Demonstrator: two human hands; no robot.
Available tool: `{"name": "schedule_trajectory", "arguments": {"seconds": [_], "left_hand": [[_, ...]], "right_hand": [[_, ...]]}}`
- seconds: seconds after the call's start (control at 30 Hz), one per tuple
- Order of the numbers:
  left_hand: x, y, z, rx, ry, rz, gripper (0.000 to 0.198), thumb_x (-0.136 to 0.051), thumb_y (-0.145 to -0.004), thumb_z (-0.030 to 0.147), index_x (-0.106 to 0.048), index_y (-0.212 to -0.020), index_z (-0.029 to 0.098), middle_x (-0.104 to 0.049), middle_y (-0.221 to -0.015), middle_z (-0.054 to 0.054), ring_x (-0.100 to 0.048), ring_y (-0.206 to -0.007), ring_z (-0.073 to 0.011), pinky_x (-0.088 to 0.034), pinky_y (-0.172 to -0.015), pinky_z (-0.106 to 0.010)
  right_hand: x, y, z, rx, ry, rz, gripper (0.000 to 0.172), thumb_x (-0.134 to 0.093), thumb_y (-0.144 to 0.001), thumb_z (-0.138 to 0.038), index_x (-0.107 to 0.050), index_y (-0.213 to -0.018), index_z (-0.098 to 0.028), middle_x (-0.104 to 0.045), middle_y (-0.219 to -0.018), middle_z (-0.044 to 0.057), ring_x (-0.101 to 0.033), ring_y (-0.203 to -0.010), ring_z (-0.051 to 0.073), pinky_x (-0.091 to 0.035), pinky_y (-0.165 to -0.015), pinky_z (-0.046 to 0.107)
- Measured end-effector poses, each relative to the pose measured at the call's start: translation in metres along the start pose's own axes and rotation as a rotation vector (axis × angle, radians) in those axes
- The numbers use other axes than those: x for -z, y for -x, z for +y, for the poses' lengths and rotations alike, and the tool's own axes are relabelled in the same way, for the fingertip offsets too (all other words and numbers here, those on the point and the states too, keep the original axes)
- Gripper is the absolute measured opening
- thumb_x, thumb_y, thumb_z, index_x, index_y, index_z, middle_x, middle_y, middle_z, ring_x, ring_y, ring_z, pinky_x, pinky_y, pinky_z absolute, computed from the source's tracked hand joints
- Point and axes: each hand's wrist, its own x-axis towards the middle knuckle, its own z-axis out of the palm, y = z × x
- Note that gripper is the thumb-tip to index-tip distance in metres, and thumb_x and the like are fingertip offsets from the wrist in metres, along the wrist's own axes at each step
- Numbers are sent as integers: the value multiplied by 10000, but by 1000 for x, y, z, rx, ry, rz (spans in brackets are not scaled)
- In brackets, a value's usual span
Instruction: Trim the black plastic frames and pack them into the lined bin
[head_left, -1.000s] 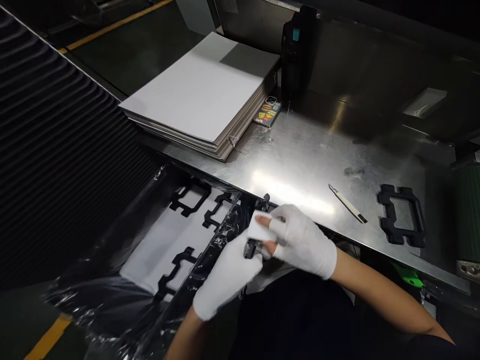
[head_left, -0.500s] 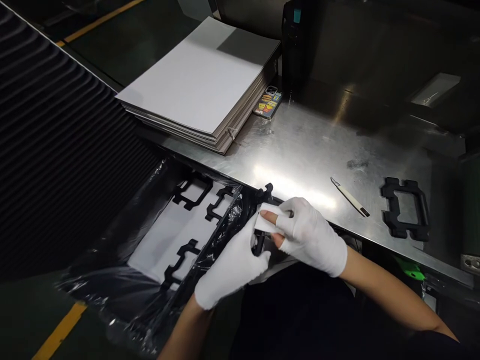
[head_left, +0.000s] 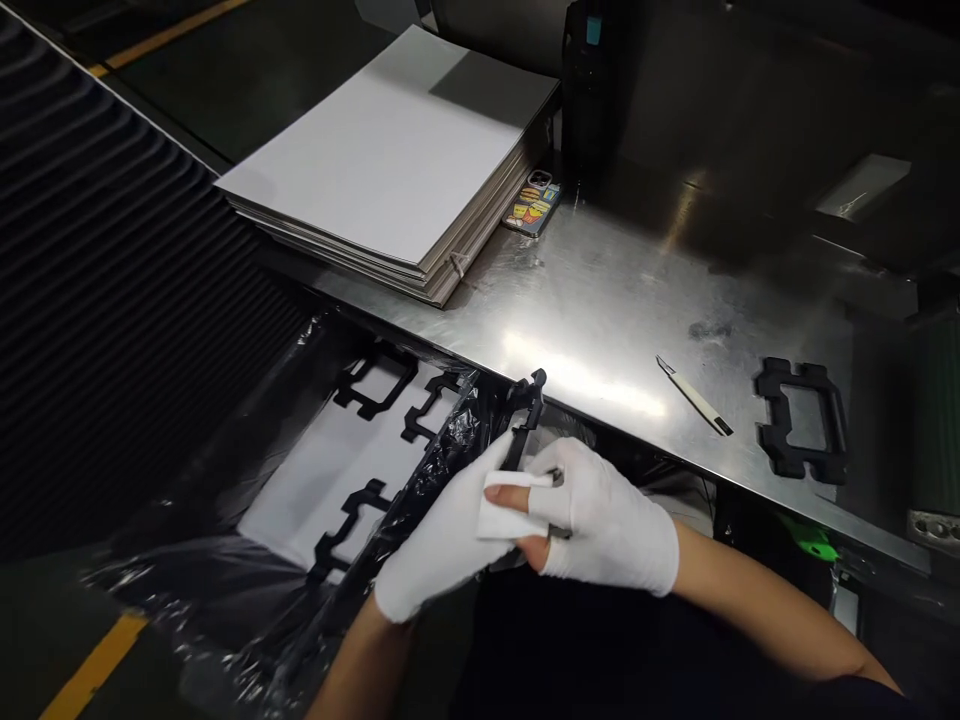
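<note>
White gloves cover both of my hands. In my left hand (head_left: 454,535) is a black frame-shaped part (head_left: 527,400), held tilted up at the front edge of the metal bench; its lower portion is hidden by my hands. My right hand (head_left: 592,510) pinches a small white pad (head_left: 499,508) against the part, with bare thumb and index fingertips showing beyond the glove. Beside my left hand, more black frames (head_left: 379,380) lie on a white sheet (head_left: 300,490) inside a box lined with a dark plastic bag (head_left: 217,600).
On the metal bench (head_left: 600,280) lie a white-handled craft knife (head_left: 694,395) and another black frame (head_left: 765,435). A tall stack of white sheets (head_left: 375,150) stands at the back left, with a phone in a patterned case (head_left: 532,205) against it. Ribbed black material (head_left: 112,300) fills the left side.
My right hand has slid down and slightly left along the part with the white pad, so more of the part's upper end shows. The view has shifted slightly.
</note>
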Motion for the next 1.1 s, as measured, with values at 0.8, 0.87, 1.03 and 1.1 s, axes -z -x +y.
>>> {"name": "schedule_trajectory", "arguments": {"seconds": [0.8, 0.87, 1.03, 1.1], "left_hand": [[6, 4, -35, -38, 96, 11, 537, -775, -779, 284, -672, -1303, 227, -753, -1025, -61, -744, -1014, -297, -644, -924, -414], [7, 8, -37, -3, 91, 11, 579, -749, -785, 243, -658, -1357, 225, -755, -1032, -67, -741, -998, -284, -639, -912, -414], [64, 39, -66, 69, 176, -58, 311, -661, -916, 274, -735, -1212, 212, -779, -1154, -100, -751, -958, -250, -628, -919, -413], [112, 48, -98, 126, 100, 95, 284, -654, -995, 460, -776, -1043, 208, -799, -1128, -104, -735, -1089, -282, -570, -1069, -460]], "right_hand": [[-22, -20, 9, 167, -57, 42, 540, -685, -1024, -302, -537, -1538, -224, -672, -1120, 98, -648, -954, 228, -627, -760, 361], [-23, -21, 11, 161, -4, 25, 550, -669, -1030, -257, -522, -1561, -268, -671, -1030, 56, -642, -856, 206, -627, -743, 357], [0, 0, 31, 45, 144, 184, 594, -664, -1037, -319, -509, -1608, -360, -624, -1124, 102, -656, -914, 276, -621, -707, 437], [9, 15, 45, -49, 205, 252, 533, -696, -1024, -377, -587, -1546, -380, -615, -1177, 114, -657, -991, 299, -617, -742, 450]]}}
